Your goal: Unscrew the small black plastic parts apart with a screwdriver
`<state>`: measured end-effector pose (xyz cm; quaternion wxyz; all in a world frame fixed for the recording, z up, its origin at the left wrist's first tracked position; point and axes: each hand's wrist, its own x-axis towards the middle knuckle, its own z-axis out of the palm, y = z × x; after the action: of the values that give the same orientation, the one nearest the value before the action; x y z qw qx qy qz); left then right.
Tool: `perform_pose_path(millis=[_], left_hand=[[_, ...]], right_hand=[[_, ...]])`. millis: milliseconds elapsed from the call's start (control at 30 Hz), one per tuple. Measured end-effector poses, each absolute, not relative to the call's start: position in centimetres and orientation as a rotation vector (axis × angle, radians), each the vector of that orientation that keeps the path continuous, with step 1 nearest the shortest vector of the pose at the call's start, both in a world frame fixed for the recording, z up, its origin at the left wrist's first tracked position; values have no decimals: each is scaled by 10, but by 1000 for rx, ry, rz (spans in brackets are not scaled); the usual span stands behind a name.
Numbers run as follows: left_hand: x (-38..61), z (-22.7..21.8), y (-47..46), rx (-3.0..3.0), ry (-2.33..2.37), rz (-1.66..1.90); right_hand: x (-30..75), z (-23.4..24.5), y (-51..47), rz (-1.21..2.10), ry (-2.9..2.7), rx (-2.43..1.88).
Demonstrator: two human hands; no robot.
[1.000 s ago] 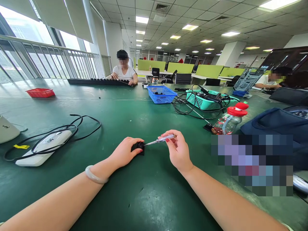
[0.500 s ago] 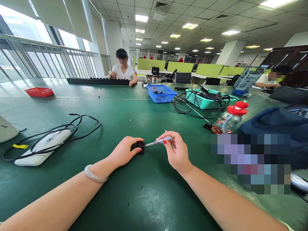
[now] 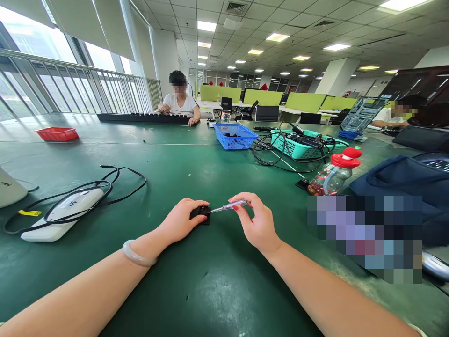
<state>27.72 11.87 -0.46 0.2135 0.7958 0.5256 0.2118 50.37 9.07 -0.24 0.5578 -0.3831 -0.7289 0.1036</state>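
My left hand (image 3: 183, 219) grips a small black part (image 3: 206, 220) between thumb and fingers, on the green table (image 3: 224, 262). Much of the part is covered by the fingers, and its exact kind does not show. In my right hand (image 3: 257, 220) is a screwdriver (image 3: 231, 205) with a clear handle, held between thumb and fingers. The screwdriver slants down to the left, with its tip at the right side of the black part. A pale bangle (image 3: 137, 254) circles my left wrist.
On the left lies a white device (image 3: 65, 217) with a looped black cable (image 3: 135, 175). Further off are a red tray (image 3: 57, 134), a blue basket (image 3: 235, 140) and a teal basket (image 3: 291, 149) with cables. A red-lidded jar (image 3: 331, 178) stands right. Someone (image 3: 178, 103) sits opposite.
The fingers of my right hand have shifted slightly on the screwdriver's handle. Its tip stays at the black part, and my left hand keeps its hold.
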Motion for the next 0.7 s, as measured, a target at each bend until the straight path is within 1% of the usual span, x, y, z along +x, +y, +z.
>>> perform_pose_path(millis=[100,200,467,700], left_hand=[[277,-3,119,2209,1456,588],[277,-2,118,2202,1457,589],[277,-4,119,2197,1462,604],[277,-4,119,2175,1476,593]], right_hand=[[506,-3,94,327,-1637,-983],[507,-3,96,335,-1599,-1000],[503,1,87,142,-1794,-825],[508,-1,95,303,-1626,-999]])
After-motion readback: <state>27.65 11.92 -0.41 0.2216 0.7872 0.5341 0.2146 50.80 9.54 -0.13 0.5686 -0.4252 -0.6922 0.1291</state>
